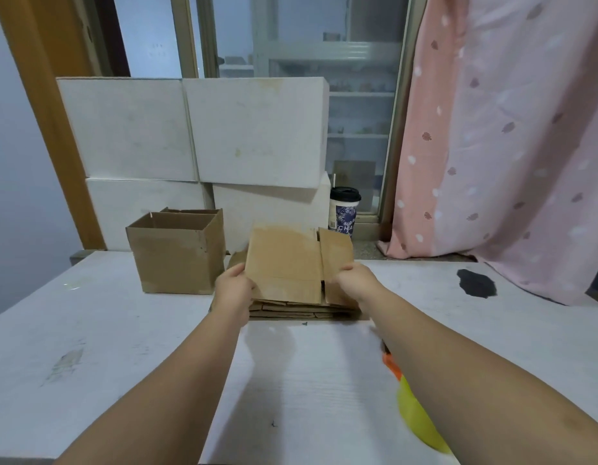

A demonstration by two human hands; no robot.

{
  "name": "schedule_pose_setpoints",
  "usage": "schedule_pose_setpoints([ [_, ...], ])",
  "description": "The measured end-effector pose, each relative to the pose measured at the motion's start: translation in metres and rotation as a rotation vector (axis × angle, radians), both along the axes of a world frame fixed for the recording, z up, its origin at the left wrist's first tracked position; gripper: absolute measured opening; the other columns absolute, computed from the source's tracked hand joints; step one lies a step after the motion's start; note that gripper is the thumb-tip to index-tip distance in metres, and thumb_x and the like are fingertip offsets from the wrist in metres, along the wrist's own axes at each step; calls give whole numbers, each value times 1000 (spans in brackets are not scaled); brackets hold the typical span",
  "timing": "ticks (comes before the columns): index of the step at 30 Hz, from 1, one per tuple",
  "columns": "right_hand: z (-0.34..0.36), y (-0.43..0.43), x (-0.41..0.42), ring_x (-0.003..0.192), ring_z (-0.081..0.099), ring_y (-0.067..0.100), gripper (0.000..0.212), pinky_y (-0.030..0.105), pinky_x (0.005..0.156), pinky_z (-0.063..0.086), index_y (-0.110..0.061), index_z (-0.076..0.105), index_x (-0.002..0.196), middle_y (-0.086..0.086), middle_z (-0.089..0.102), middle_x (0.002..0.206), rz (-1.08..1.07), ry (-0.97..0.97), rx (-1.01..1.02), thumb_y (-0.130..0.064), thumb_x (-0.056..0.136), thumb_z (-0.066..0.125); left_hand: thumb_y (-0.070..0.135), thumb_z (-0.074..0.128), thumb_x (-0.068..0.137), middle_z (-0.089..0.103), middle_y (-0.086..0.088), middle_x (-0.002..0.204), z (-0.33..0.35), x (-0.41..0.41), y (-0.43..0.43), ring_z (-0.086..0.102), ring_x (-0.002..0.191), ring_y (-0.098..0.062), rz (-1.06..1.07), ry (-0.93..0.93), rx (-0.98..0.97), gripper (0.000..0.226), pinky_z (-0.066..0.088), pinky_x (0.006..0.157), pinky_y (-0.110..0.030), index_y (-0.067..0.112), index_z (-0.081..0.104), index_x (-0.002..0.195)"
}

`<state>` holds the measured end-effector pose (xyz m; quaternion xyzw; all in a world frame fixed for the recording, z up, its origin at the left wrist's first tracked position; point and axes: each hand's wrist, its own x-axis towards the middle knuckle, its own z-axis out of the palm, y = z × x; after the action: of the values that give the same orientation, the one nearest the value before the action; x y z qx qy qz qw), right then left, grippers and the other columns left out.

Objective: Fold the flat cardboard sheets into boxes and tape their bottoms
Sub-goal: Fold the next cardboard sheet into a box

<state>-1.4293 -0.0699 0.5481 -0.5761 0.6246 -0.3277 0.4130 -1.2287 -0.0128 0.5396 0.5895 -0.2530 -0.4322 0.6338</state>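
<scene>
A broad stretch of the white surface (307, 380) is left between the near edge and a stack of flat cardboard sheets (290, 310), crossed only by the two forearms. The stack is placed toward the far edge, and just to its left an open brown box (176, 260) is set upright, with a narrow gap kept between the two. Beyond the far edge the way is closed by stacked white boxes (250, 129), with a lidded cup (343, 211) beside them and a pink curtain (492, 146) hung to the right. A dark patch (477, 283) is seen near the surface's right side, well apart from the stack. A yellow and orange thing (413, 414) is partly hidden under the right forearm; what it is cannot be told. One cardboard sheet (284, 263) is held tilted up over the stack, its top edge raised toward the white boxes; whether its lower edge touches the stack cannot be told. The left hand (235, 285) is curled round the sheet's left edge in a closed grip, and the right hand (352, 280) is closed on its right flap, with both grips taken on the lower half.
</scene>
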Motion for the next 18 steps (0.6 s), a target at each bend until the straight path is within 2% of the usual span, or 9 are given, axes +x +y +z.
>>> schedule_pose_setpoints([
  [2,4,3,-5,119,49,25,57,34,95,43,-17,42,139,7,51,134,-70,-119,-38,-20,86,62,-15,34,89,64,-7,113,6,4,9,61,100,-27,-92,90,-67,54,52,88,-42,13,52,132],
  [5,16,10,-16,124,46,26,64,33,90,40,-22,34,144,5,44,143,-216,-293,-189,-33,88,63,-14,34,92,60,-5,124,7,9,25,58,111,-29,-178,181,-187,54,50,90,-49,15,49,134],
  [8,29,19,-19,137,34,26,67,40,104,33,-25,27,149,1,32,153,-172,-397,-239,-43,92,58,-10,36,95,62,-5,123,-1,13,48,61,111,-26,-189,168,-325,51,55,79,-38,19,48,135],
  [11,35,34,-13,132,39,20,61,33,97,33,-23,33,147,-1,39,149,-118,-421,-294,-46,94,53,-5,42,95,70,2,107,-8,6,72,65,103,-16,-108,-17,-372,46,52,80,-30,31,55,122],
  [14,31,59,-6,121,41,7,64,25,93,32,-22,32,147,-5,40,147,-59,-417,-395,-51,93,51,15,51,95,68,15,100,-16,-5,93,62,102,-5,38,-256,-375,30,46,85,-24,37,55,115],
  [16,26,77,-1,130,37,8,78,24,97,29,-23,26,150,-6,35,152,9,-396,-404,-62,87,49,32,53,95,62,23,98,-19,-8,105,59,105,-7,156,-372,-343,15,46,86,-26,38,53,107],
  [18,23,94,1,138,32,14,101,29,104,28,-24,19,153,-4,31,154,69,-328,-393,-77,71,46,39,54,93,61,29,91,-22,-8,118,59,100,-6,178,-455,-321,6,49,82,-29,44,51,95],
])
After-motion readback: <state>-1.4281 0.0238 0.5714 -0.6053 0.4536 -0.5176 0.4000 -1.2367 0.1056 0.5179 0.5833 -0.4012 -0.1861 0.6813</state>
